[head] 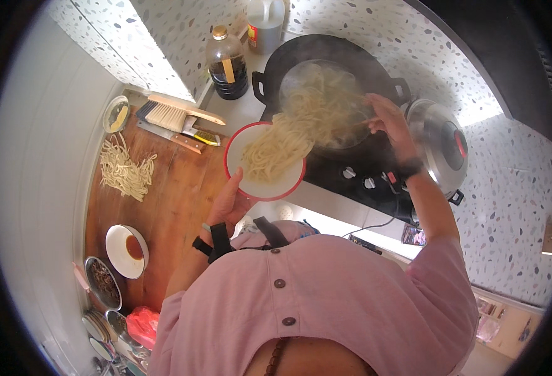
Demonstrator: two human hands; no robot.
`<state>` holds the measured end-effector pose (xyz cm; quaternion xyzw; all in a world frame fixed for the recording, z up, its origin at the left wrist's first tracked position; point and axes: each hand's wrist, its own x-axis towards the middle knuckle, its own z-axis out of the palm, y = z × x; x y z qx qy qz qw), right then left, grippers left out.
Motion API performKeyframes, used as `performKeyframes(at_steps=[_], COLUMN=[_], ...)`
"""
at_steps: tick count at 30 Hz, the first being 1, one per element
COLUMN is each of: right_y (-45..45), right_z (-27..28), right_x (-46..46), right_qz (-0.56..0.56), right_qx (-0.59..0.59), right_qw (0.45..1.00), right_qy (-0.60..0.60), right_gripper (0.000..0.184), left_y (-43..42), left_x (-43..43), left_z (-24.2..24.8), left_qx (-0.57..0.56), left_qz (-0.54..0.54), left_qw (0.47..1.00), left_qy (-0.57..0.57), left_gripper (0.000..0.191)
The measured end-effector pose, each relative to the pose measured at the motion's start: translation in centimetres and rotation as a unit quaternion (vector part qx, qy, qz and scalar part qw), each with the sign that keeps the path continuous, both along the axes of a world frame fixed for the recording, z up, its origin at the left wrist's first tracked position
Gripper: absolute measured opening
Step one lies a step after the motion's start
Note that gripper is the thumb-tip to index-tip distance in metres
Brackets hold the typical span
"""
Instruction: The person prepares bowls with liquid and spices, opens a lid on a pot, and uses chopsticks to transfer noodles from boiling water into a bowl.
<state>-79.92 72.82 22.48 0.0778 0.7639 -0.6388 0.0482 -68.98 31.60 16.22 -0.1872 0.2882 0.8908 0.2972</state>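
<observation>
My left hand (pixel 231 202) grips the near-left rim of a white bowl (pixel 238 150) with a red edge, thumb on the rim. A thick bundle of cooked noodles (pixel 294 131) stretches from the steaming wok (pixel 327 44) down into this bowl. On the far side of the noodles, my right hand (pixel 388 120) is closed around what look like thin wooden chopsticks (pixel 362 122), mostly hidden by noodles and steam. The wok, black with two side handles, stands on a black gas stove (pixel 332 169) with knobs along its front.
Raw noodles (pixel 126 169) lie on the wooden board (pixel 177 188), near a brush (pixel 168 115), a knife (pixel 182 141) and a white bowl of brown sauce (pixel 116 249). A bottle of dark liquid (pixel 229 70) stands left of the wok. A lidded steel pot (pixel 426 136) sits to its right.
</observation>
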Motion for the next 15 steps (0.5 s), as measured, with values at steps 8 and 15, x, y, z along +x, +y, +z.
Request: performKeyframes(at_steps=[8,15], right_y=[-1.6,-2.6], right_z=[-5.8,-7.3], right_x=[-5.9,-4.0], right_qz=[-0.061,-0.132], right_qx=[-0.183,-0.255], right_qw=[0.981,0.958], right_qy=[-0.010,0.019], right_gripper=[0.024,0.020], left_y=[0.2,-0.2], left_x=[-0.2,-0.7], left_z=[-0.9,-1.7], left_qx=[0.034,0.028], left_qz=[-0.001,-0.018], left_qw=[0.999,0.999], left_qy=[0.023,0.043], left_gripper=[0.060,0.057])
